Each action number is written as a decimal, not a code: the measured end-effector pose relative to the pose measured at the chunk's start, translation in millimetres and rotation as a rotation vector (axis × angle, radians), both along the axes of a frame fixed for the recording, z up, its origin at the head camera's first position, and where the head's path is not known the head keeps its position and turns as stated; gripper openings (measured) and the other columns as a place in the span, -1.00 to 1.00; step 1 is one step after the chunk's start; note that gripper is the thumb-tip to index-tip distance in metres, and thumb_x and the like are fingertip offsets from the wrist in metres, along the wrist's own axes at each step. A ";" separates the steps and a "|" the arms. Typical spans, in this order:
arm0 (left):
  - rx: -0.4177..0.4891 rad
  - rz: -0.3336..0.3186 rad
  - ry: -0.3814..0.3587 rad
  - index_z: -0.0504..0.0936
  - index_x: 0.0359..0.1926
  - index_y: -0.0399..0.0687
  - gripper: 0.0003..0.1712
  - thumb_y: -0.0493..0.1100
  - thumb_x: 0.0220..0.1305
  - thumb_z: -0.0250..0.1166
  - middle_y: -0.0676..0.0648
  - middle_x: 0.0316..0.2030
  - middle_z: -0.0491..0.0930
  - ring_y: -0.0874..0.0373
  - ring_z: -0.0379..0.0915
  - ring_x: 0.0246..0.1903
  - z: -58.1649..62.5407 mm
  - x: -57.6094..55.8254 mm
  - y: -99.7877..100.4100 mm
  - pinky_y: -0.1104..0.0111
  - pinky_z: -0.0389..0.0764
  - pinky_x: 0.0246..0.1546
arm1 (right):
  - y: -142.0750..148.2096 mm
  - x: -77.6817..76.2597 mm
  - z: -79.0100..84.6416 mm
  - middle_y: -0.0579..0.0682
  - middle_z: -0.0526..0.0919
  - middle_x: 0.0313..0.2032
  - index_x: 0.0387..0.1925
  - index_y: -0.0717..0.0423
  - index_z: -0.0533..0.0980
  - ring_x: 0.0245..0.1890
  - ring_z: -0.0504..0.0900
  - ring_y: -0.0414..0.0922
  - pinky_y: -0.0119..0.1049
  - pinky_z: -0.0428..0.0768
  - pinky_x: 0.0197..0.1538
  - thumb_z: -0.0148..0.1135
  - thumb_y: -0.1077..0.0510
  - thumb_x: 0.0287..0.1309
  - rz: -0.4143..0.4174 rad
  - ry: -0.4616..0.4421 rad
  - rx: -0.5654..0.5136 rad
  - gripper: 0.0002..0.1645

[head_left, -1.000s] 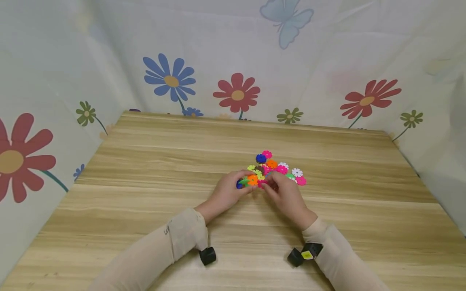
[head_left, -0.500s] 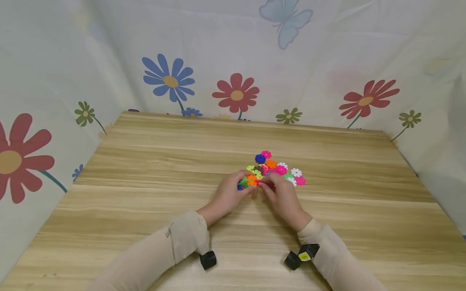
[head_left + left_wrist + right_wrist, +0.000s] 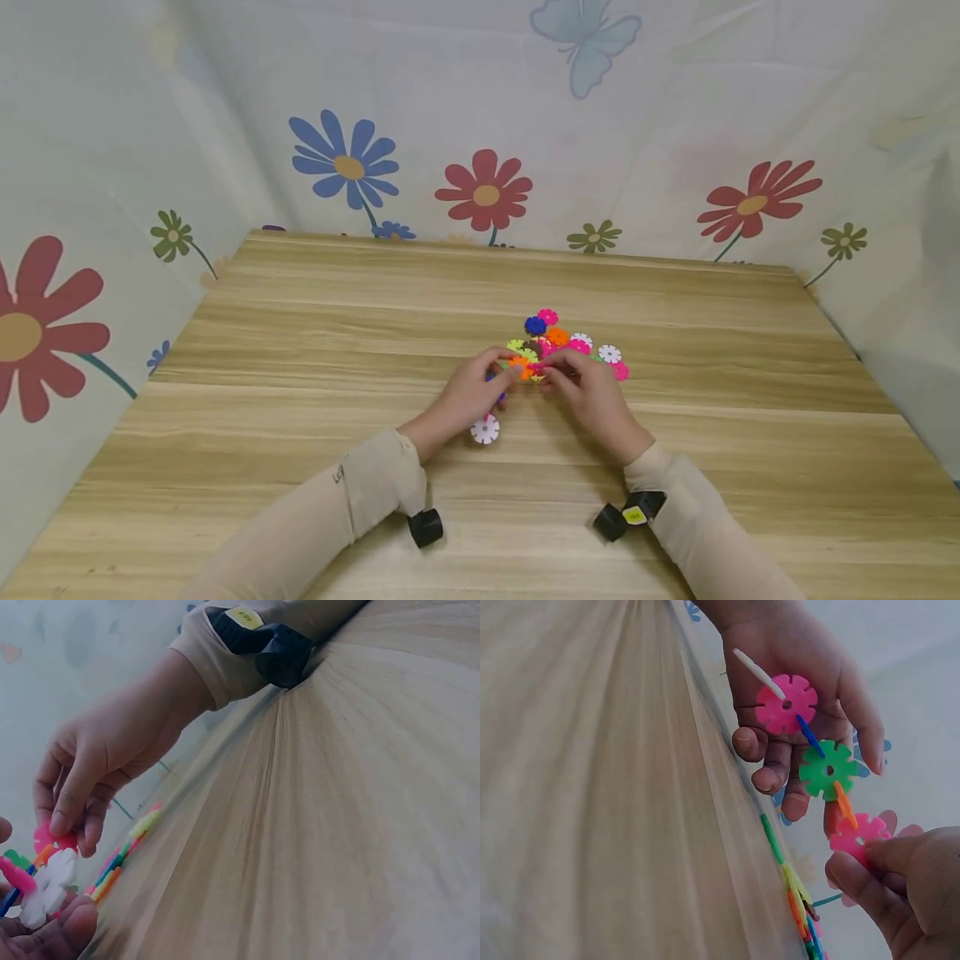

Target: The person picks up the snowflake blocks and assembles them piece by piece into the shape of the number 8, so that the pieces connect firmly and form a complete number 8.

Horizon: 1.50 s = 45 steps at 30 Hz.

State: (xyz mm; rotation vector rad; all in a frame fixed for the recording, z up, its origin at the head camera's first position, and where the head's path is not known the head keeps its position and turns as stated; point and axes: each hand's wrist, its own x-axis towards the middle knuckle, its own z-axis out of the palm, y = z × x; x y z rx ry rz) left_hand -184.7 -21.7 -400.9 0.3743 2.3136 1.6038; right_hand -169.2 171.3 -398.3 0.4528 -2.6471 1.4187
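Note:
In the head view, my left hand (image 3: 465, 387) holds a chain of slotted plastic snowflake discs with its fingers curled. The right wrist view shows the chain's discs: an edge-on white disc (image 3: 757, 673), a pink disc (image 3: 772, 712), a blue disc (image 3: 810, 735), a green disc (image 3: 814, 771), an orange disc (image 3: 844, 804) and an end pink disc (image 3: 845, 838). My right hand (image 3: 596, 400) pinches that end pink disc between thumb and index finger, where it meets the orange one. The white end hangs below my left hand, near its wrist.
Several loose snowflake discs lie in a pile just beyond my hands, among them a blue disc (image 3: 535, 326), an orange disc (image 3: 557, 337) and a white disc (image 3: 609, 354). They rest on a wooden table (image 3: 337, 317). A flower-printed cloth (image 3: 637, 150) stands behind it.
The chain has turned in my left hand, so its white end now shows below the fingers. My right hand has brought the pink disc against the orange one and still pinches it.

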 end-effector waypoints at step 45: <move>0.025 0.014 -0.042 0.57 0.01 -0.05 -0.67 0.01 0.33 0.22 -0.03 -0.65 0.47 0.23 0.28 -0.74 -2.5 -0.3 -2.9 0.46 0.35 -0.74 | 29.4 -17.6 1.2 0.09 0.68 -0.30 -0.23 0.23 0.61 -0.34 0.59 -0.08 -0.29 0.59 -0.26 0.35 0.21 0.12 -0.102 0.039 0.282 -0.81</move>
